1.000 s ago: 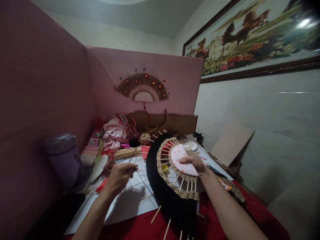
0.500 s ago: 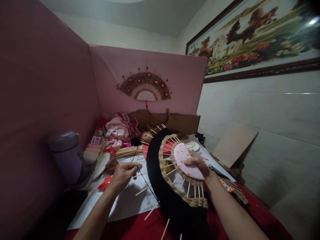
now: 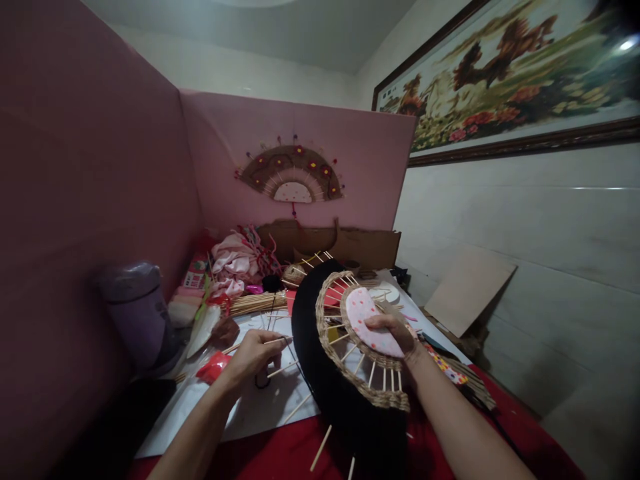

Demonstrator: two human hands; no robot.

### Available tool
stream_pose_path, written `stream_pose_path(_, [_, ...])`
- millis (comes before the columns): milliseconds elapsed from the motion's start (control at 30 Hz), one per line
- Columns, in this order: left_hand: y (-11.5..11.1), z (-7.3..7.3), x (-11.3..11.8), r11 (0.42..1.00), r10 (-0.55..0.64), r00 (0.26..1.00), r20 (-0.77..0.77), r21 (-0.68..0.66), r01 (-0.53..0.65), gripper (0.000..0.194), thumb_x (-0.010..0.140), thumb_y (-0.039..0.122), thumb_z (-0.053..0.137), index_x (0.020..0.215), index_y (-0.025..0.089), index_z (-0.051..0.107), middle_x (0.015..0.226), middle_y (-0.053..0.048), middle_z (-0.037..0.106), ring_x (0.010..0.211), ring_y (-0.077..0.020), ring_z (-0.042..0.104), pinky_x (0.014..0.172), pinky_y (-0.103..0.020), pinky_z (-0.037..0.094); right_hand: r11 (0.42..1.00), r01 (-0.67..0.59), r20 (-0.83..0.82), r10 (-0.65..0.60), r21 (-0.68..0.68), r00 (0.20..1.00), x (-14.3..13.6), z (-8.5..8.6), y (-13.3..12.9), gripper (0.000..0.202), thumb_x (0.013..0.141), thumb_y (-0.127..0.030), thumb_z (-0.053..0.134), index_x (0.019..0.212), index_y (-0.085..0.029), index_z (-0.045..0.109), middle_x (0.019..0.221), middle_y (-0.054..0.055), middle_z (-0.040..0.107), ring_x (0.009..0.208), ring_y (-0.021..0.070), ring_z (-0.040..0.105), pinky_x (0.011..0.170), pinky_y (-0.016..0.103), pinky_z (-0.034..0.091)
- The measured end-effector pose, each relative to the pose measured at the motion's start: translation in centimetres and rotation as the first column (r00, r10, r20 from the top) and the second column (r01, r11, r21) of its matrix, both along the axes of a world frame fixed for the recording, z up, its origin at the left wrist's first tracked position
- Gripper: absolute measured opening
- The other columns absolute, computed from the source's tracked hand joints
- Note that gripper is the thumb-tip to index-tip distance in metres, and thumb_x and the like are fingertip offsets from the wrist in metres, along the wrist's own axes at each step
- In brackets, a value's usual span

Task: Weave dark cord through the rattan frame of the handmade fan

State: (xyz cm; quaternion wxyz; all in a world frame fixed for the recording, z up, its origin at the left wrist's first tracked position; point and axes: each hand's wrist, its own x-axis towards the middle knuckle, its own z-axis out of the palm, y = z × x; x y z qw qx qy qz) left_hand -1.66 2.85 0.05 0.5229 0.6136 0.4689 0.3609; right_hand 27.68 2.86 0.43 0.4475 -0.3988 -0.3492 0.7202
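A half-round woven fan (image 3: 323, 377) is held tilted over the table, with a wide black outer band, a tan braided ring and thin wooden sticks poking past its edge. My right hand (image 3: 393, 333) grips the fan's pink dotted centre, thumb on top and the other fingers hidden behind. At the fan's left edge, my left hand (image 3: 260, 353) is closed in a pinch on a black yarn (image 3: 294, 355), beside the protruding sticks. The yarn runs from the black band to the fingers, and a strand leads back toward a black yarn ball (image 3: 272, 284).
A finished-looking fan (image 3: 293, 175) hangs on the pink partition. Behind the hands lie bundled wooden sticks (image 3: 257, 304), pink cloth (image 3: 237, 257) and a red packet (image 3: 214, 367). A purple lidded container (image 3: 135, 323) stands left. White paper and red cloth cover the table.
My left hand has moved slightly right and down, closer to the black band, and the yarn span has shortened. The fan has shifted a little left in my right hand.
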Motion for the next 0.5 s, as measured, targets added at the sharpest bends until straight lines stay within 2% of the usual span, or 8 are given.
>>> stream_pose_path(100, [-0.4,0.2,0.2,0.996,-0.058,0.979,0.194,-0.05,0.069,0.016,0.062,0.023,0.064,0.073,0.011,0.066,0.062,-0.003,0.062,0.046,-0.0068,0.044,0.046,-0.02,0.03,1.0,-0.006,0.0,0.006,0.015,1.0,0.0,0.0,0.1,0.023,0.061,-0.015,0.054,0.08,-0.008,0.065,0.066,0.011,0.069,0.055,0.018,0.065,0.053,0.024,0.051])
stream_pose_path(200, [-0.7,0.9,0.1,0.988,-0.076,0.91,0.409,-0.095,0.125,0.041,0.058,0.008,0.06,0.098,0.014,0.064,0.078,-0.004,0.064,0.058,-0.0082,0.05,0.056,-0.022,0.035,0.999,-0.031,-0.024,0.031,0.033,0.999,0.2,-0.1,0.2,0.023,0.061,-0.016,0.054,0.081,-0.01,0.065,0.066,0.008,0.07,0.058,0.0183,0.065,0.056,0.025,0.052])
stream_pose_path(267, [-0.9,1.5,-0.1,0.989,-0.062,0.872,0.485,-0.086,0.118,0.04,0.06,0.008,0.058,0.098,0.014,0.064,0.073,-0.003,0.06,0.059,-0.0085,0.048,0.057,-0.022,0.035,0.999,-0.042,-0.02,0.042,0.024,0.999,0.3,-0.3,0.4,0.024,0.061,-0.017,0.053,0.08,-0.009,0.065,0.066,0.009,0.069,0.058,0.0184,0.065,0.056,0.026,0.052])
stream_pose_path(333, [-1.0,1.9,-0.4,0.996,-0.035,0.862,0.506,-0.058,0.075,0.029,0.064,0.013,0.057,0.091,0.012,0.066,0.067,-0.002,0.056,0.059,-0.0085,0.045,0.056,-0.022,0.033,1.0,-0.019,0.001,0.019,0.022,1.0,0.5,-0.4,0.6,0.024,0.062,-0.016,0.052,0.081,-0.008,0.065,0.063,0.01,0.069,0.054,0.0174,0.064,0.055,0.025,0.051])
stream_pose_path(400, [-1.0,2.1,-0.7,1.0,-0.011,0.884,0.468,-0.016,0.021,0.021,0.069,0.02,0.057,0.084,0.01,0.068,0.067,-0.002,0.054,0.058,-0.0084,0.042,0.055,-0.022,0.033,1.0,0.011,0.02,-0.011,0.027,1.0,0.5,-0.5,0.7,0.026,0.063,-0.015,0.052,0.084,-0.007,0.065,0.061,0.01,0.068,0.053,0.0169,0.064,0.054,0.024,0.051])
stream_pose_path(500, [-0.7,1.7,-1.0,0.998,-0.009,0.948,0.318,0.057,-0.01,0.025,0.072,0.03,0.059,0.084,0.01,0.069,0.071,-0.004,0.058,0.062,-0.0097,0.043,0.058,-0.023,0.033,1.0,0.017,0.034,-0.017,0.01,0.999,0.4,-0.5,0.7,0.029,0.065,-0.014,0.052,0.09,-0.006,0.064,0.064,0.01,0.069,0.056,0.0183,0.065,0.054,0.025,0.051])
